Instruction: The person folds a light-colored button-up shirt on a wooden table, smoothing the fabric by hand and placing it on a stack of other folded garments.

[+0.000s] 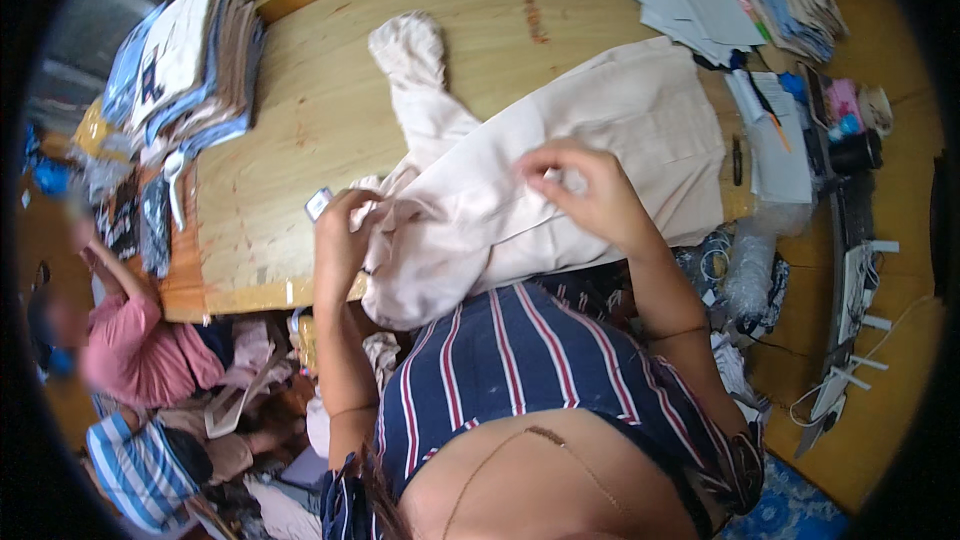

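A pale beige long-sleeved shirt [620,130] lies spread on the wooden table, its collar end toward the left and its hem to the right. One sleeve [415,70] stretches away toward the far side. At the collar, my left hand [343,232] has its fingers closed on the bunched cloth. A small tag [318,203] shows just beyond those fingers. Over the middle of the shirt, my right hand [590,192] is curled with thumb and fingertips drawn together in a pinch. Whether cloth or some small thing is between them cannot be made out.
A tall stack of folded garments [195,60] stands at the far left, near a white spoon-shaped object [176,185]. Papers [690,5] and more folded clothes [790,0] lie far right. A dark marker-like object [738,160] sits beside the hem. Another person [140,340] is at left.
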